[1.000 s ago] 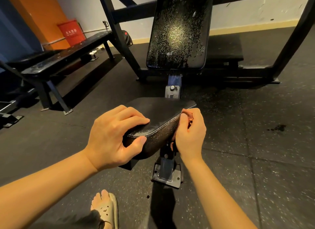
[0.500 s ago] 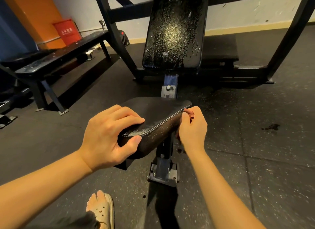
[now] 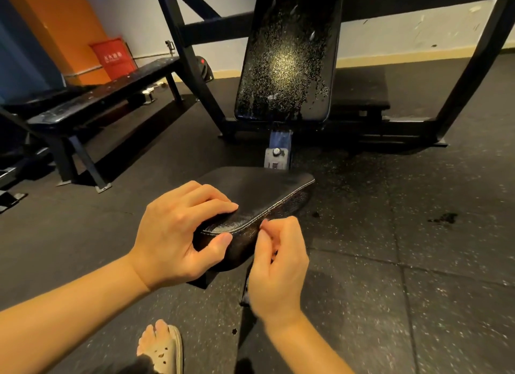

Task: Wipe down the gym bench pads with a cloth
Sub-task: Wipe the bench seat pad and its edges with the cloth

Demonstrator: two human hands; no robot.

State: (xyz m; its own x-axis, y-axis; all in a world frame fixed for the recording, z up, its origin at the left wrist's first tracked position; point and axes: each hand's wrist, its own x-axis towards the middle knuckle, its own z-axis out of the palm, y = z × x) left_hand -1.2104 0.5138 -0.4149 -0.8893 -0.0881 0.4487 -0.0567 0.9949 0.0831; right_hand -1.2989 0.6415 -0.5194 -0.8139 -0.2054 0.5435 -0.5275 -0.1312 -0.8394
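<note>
Right hand (image 3: 278, 266) — nearer now, beside seat pad (image 3: 259, 189)

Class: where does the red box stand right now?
Head view, upper left: the red box stands against the orange pillar, just behind the far end of the flat bench.

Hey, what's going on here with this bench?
A person's left hand grips the near end of the black seat pad, fingers on top, thumb on its edge. The right hand sits curled at the pad's side, blurred, so I cannot tell whether it holds anything. No cloth shows. The tilted back pad behind is covered in pale specks and looks unwiped.
</note>
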